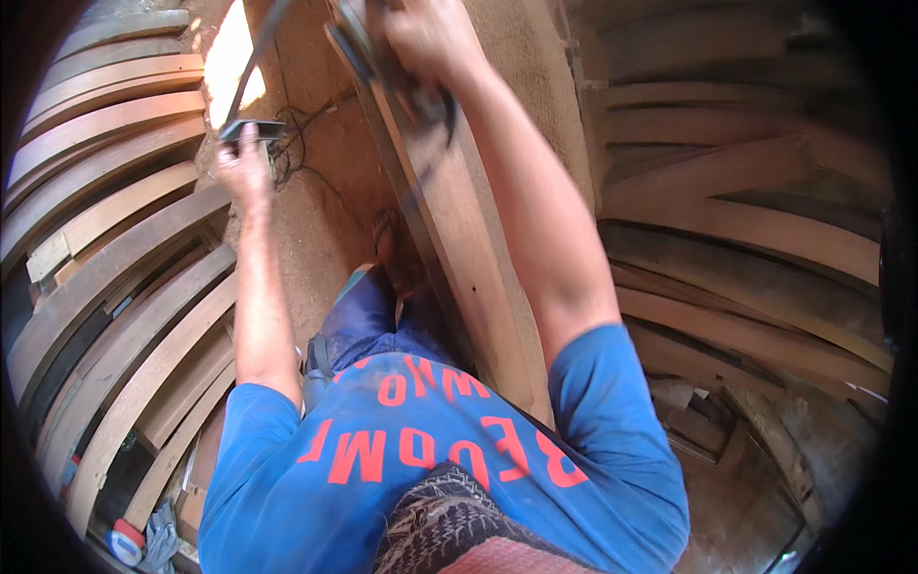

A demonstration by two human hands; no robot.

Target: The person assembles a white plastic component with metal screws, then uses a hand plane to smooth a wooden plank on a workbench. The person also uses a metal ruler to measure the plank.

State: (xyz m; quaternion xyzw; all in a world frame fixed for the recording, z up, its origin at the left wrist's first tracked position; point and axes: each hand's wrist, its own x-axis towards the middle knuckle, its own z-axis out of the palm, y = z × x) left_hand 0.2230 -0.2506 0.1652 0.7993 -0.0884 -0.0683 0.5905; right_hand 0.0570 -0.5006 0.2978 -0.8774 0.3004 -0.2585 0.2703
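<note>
My left hand (247,172) is closed on a dark, flat-ended piece (253,130), with the thumb on top. From it a long dark bar (253,72) runs up past the top edge. At the upper middle my right hand (430,38) is blurred by motion, its fingers bent round a dark tool (406,91) whose kind I cannot make out. A dark cord (448,120) loops by that tool. Beneath the tool lies a long wooden plank (469,258), which runs from the top down to my waist.
Stacked boards (115,110) line the left side, and more boards (746,230) fill the right. Thin black cables (301,143) lie on the dusty brown floor (335,129) beyond my legs. A grey cloth or glove (161,540) rests beside a white-and-red object (126,541) at lower left.
</note>
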